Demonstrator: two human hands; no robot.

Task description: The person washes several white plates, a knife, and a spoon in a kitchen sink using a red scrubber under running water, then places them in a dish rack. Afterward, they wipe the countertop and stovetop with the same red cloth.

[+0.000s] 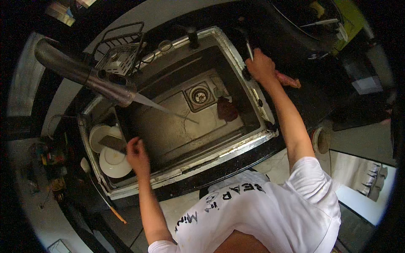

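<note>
My right hand (262, 66) is closed around a slim metal utensil (249, 49) at the right rim of the sink (229, 52); its far end is lost in shadow. Behind that wrist, a pinkish root vegetable (288, 79), perhaps a sweet potato, lies on the dark counter. My left hand (138, 156) is over the sink's left part, fingers curled. A flat grey blade-like piece (112, 144) reaches from beside it across white bowls (115, 163); whether I grip it cannot be told. From the faucet (110, 88), water (158, 107) runs into the basin.
A dark reddish scrap (227, 109) lies near the drain (200, 96). Behind the faucet stands a wire rack with a slotted basket (118, 61). A long-handled utensil with an orange end (118, 215) leans at the left. A large dark pan (303, 19) sits at the upper right.
</note>
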